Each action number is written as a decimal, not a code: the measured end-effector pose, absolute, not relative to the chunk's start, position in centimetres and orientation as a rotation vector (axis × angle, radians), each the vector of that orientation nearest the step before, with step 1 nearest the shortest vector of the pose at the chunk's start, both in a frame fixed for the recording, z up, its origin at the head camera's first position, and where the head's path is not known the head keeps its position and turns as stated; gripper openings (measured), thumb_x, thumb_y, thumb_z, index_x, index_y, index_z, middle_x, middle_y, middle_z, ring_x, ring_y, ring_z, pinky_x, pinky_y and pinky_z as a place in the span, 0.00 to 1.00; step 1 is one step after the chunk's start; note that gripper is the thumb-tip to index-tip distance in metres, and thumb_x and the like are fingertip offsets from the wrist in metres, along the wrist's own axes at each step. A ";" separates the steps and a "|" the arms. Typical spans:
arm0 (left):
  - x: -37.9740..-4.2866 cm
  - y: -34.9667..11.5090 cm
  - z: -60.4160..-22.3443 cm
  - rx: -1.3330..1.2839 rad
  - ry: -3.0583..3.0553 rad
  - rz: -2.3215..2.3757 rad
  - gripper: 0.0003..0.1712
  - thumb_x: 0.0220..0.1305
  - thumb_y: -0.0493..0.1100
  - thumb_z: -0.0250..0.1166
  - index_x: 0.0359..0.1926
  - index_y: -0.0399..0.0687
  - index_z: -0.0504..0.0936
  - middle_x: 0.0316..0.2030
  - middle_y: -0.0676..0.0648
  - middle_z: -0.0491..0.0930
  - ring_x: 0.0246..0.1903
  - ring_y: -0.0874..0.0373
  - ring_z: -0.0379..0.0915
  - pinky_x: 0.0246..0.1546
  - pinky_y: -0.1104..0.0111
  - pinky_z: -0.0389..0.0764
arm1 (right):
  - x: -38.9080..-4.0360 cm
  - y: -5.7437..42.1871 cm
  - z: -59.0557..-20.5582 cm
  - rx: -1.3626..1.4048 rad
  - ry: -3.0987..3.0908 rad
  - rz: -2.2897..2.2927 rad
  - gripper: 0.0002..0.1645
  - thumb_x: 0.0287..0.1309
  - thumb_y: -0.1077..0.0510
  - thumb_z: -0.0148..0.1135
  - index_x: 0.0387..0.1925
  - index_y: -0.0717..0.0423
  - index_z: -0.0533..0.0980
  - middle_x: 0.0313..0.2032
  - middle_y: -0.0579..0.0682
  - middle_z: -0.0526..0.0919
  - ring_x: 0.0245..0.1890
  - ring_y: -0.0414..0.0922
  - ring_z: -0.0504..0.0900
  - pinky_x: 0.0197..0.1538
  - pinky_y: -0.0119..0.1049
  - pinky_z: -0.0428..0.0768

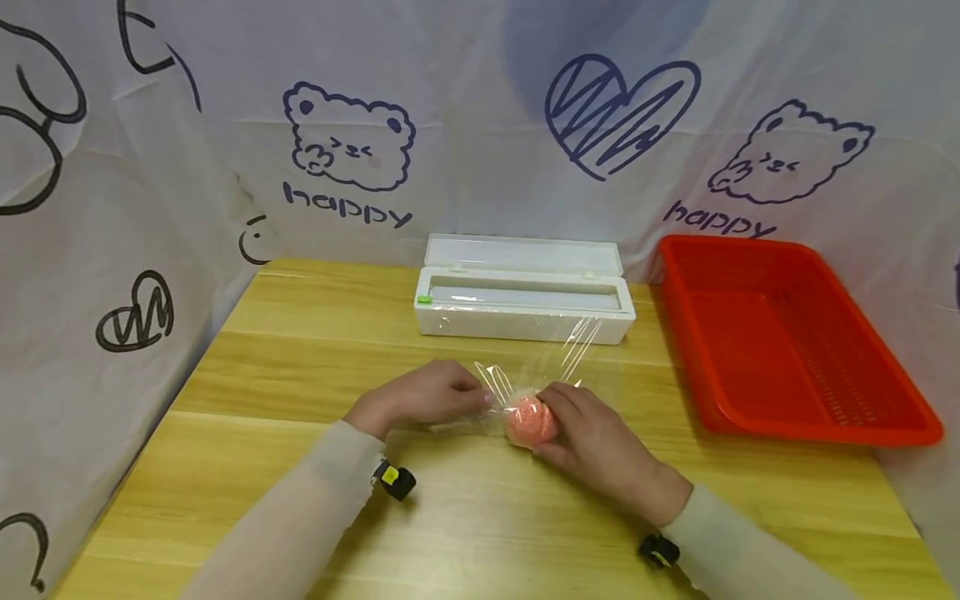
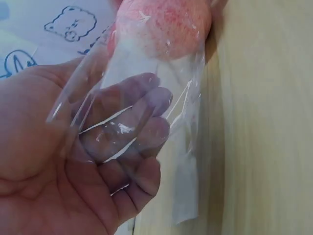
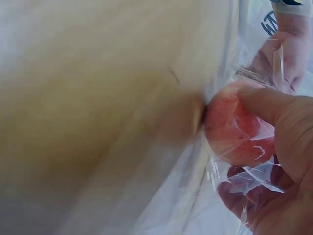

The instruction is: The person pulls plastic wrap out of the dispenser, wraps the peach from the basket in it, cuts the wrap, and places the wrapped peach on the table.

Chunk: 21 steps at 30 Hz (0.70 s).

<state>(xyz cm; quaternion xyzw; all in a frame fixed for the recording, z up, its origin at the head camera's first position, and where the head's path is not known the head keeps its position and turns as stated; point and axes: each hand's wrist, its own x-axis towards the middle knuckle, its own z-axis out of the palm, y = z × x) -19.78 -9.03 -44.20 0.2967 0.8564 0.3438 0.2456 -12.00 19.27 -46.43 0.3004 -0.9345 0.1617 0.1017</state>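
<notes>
A pink, speckled peach (image 1: 531,421) lies over the middle of the table, partly covered by clear cling film (image 2: 132,127). My right hand (image 1: 600,442) grips the peach from its right side, with the thumb (image 3: 264,103) on the near side and film creased beneath. To the left of the peach, my left hand (image 1: 427,398) holds the film with curled fingers. Through the film, its bent fingertips (image 2: 159,98) show close together. Exactly where the film is pinched is hard to see. Strands of film stretch back toward the white dispenser box (image 1: 525,325).
The dispenser's lid (image 1: 525,254) is raised, and a green slider (image 1: 424,299) sits at its left end. On the right stands a red plastic basket (image 1: 705,367). A printed cloth (image 1: 480,125) hangs behind the wooden table (image 1: 300,350).
</notes>
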 end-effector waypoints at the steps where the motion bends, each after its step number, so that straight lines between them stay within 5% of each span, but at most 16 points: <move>1: -19.8 -9.4 -44.1 0.788 2.329 0.942 0.26 0.79 0.58 0.58 0.26 0.51 0.83 0.20 0.57 0.71 0.21 0.62 0.66 0.24 0.68 0.71 | -12.2 19.2 -46.2 0.886 -2.781 0.493 0.42 0.55 0.43 0.82 0.63 0.60 0.76 0.60 0.55 0.81 0.60 0.53 0.81 0.67 0.51 0.80; 5: -20.0 -10.6 -44.1 0.718 2.342 0.931 0.31 0.81 0.59 0.56 0.19 0.50 0.75 0.17 0.57 0.65 0.18 0.63 0.60 0.23 0.69 0.65 | -12.9 19.1 -45.4 0.888 -2.854 0.582 0.38 0.55 0.45 0.81 0.61 0.58 0.77 0.57 0.52 0.82 0.58 0.51 0.81 0.66 0.49 0.80; 9: -20.4 -11.7 -44.0 0.624 2.406 0.897 0.34 0.82 0.61 0.53 0.21 0.46 0.79 0.16 0.56 0.66 0.18 0.62 0.58 0.24 0.68 0.64 | -13.8 19.0 -45.0 0.910 -2.902 0.617 0.38 0.55 0.46 0.81 0.62 0.58 0.77 0.59 0.54 0.82 0.60 0.52 0.81 0.67 0.50 0.79; 14: -20.2 -12.2 -43.0 0.561 2.720 0.722 0.27 0.81 0.55 0.57 0.24 0.48 0.81 0.19 0.54 0.71 0.21 0.60 0.64 0.27 0.66 0.69 | -15.0 19.1 -44.7 0.959 -2.950 0.607 0.39 0.56 0.47 0.79 0.63 0.61 0.76 0.61 0.58 0.82 0.62 0.56 0.81 0.69 0.53 0.78; 18: -18.9 -10.2 -42.0 0.780 2.997 0.626 0.10 0.76 0.47 0.65 0.39 0.48 0.87 0.34 0.51 0.84 0.36 0.55 0.78 0.42 0.60 0.81 | -15.8 19.1 -44.5 0.976 -2.993 0.633 0.37 0.56 0.47 0.79 0.63 0.59 0.77 0.59 0.54 0.83 0.60 0.52 0.82 0.67 0.51 0.79; 21: -17.7 -8.1 -41.9 1.074 3.002 0.621 0.14 0.72 0.48 0.70 0.53 0.48 0.87 0.49 0.48 0.87 0.52 0.51 0.80 0.58 0.57 0.81 | -16.3 19.1 -44.3 0.978 -3.032 0.684 0.33 0.56 0.48 0.78 0.60 0.55 0.78 0.54 0.48 0.84 0.54 0.46 0.83 0.62 0.48 0.82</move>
